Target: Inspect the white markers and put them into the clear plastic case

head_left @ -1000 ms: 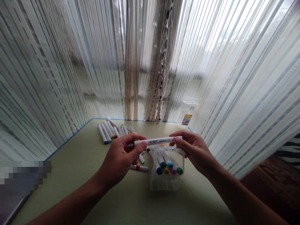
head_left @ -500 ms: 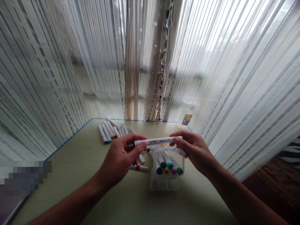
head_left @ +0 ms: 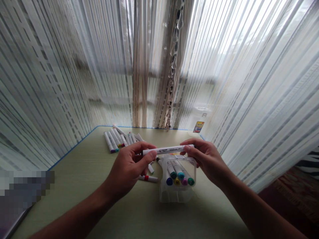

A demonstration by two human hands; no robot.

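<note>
A white marker (head_left: 170, 150) with black print along its barrel lies nearly level between my two hands. My left hand (head_left: 131, 159) pinches its left end, where a dark tip shows. The right end is gripped by my right hand (head_left: 201, 152), thumb in front. Just below the marker, a clear plastic case (head_left: 175, 196) stands on the table, holding several markers with blue, yellow, pink, green and teal ends (head_left: 180, 175). A white marker with a red band (head_left: 149, 178) rests left of the case, partly behind my left hand.
Several loose white markers (head_left: 116, 137) lie at the table's back left. A clear plastic piece with a yellow label (head_left: 198, 127) stands at the back right. Striped curtains (head_left: 107, 83) hang right behind the table (head_left: 82, 179). A pixelated patch covers the left edge.
</note>
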